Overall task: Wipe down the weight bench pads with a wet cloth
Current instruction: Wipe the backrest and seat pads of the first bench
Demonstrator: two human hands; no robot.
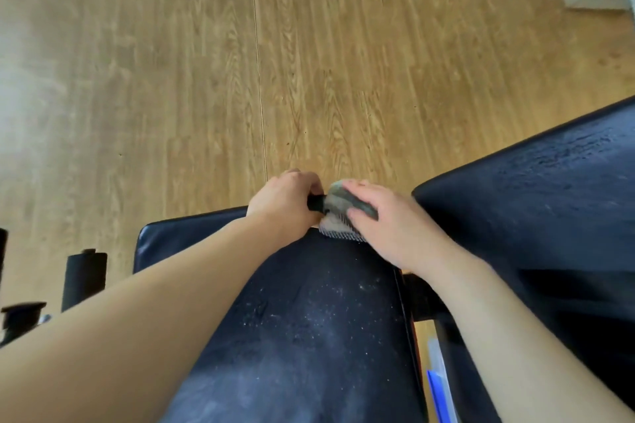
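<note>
The person leaned over the seat pad [309, 302] with both hands at its far edge. The left hand [285, 204] had its fingers curled over that edge and gripped it, I'd say to brace the body and steady the pad against the rubbing. The right hand [388, 223] lay flat with fairly straight fingers on the grey cloth [338, 204], pressing it down without closing around it. A flat palm spreads the pressure, which suits wiping. The cloth sat bunched at the pad's far right corner, just beside the left hand and draped partly over the edge, above the wooden floor [206, 79]. White specks dotted the nearer stretch of the seat pad, so it looked unwiped there. The tilted back pad [549, 199] to the right showed damp-looking streaks.
</note>
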